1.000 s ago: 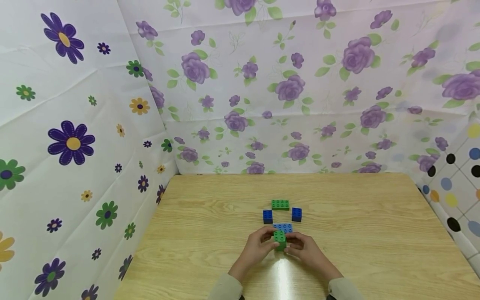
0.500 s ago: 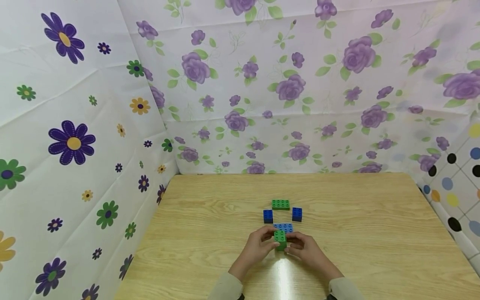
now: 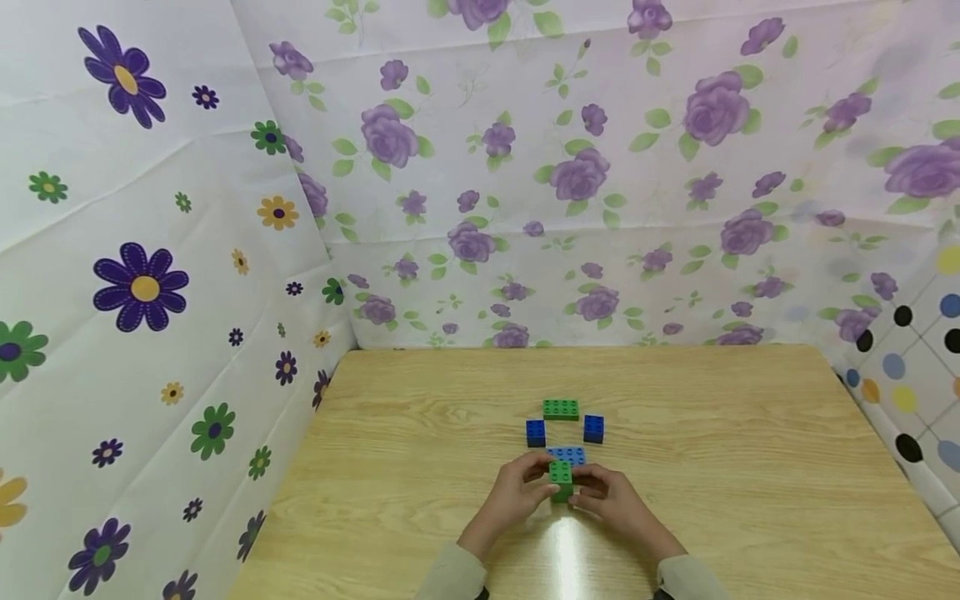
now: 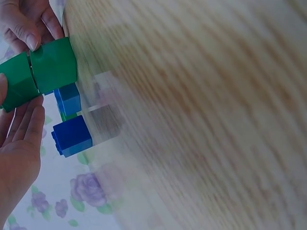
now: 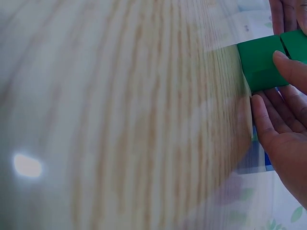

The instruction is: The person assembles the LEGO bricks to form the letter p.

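Observation:
Two green toy building bricks stand stacked between my hands on the table. My left hand (image 3: 517, 493) grips the upper green brick (image 3: 560, 472), its thumb on the near side. Opposite, my right hand (image 3: 609, 497) holds the lower green brick (image 3: 562, 494), with the thumb (image 5: 288, 67) across its side near the seam. In the left wrist view a thin dark seam runs between the upper brick (image 4: 17, 80) and lower brick (image 4: 53, 64). Just beyond the stack lies a light blue brick (image 3: 567, 455), its near part hidden by hands and stack.
Behind it, a small dark blue brick (image 3: 536, 433) sits on the left and another dark blue brick (image 3: 593, 429) on the right. Farther back is a long green brick (image 3: 561, 409). The wooden table (image 3: 712, 433) meets flower-patterned cloth walls (image 3: 450, 275).
The upper green brick has turned slightly and sits straighter over the lower one. Both hands keep nearly the same place; the other bricks have not moved.

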{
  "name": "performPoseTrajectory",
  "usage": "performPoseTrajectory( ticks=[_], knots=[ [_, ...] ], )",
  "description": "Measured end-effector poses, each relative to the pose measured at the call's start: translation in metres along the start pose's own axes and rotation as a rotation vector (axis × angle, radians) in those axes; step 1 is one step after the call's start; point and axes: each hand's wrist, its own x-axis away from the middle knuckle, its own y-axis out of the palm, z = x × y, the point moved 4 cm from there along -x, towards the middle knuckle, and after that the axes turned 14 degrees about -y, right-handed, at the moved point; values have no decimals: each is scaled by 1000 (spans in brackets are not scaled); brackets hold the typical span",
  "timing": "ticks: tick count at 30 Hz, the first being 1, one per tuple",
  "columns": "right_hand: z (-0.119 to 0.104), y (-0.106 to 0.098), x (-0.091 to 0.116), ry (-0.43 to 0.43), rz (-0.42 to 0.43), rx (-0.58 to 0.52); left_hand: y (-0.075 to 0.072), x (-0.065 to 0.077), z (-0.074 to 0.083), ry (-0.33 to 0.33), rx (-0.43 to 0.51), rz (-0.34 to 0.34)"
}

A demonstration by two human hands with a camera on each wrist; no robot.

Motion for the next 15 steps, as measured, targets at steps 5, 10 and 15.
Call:
performPoseTrajectory(
  ticks=[5,10,15],
  knots=[
    [-2,0,0,-14,12,3,0,0,4,23,-25,1],
    [-4,0,1,-10,18,-9,0,1,5,34,-61,11],
    [-3,1,0,-3,27,-6,1,2,10,45,-113,18]
  ],
)
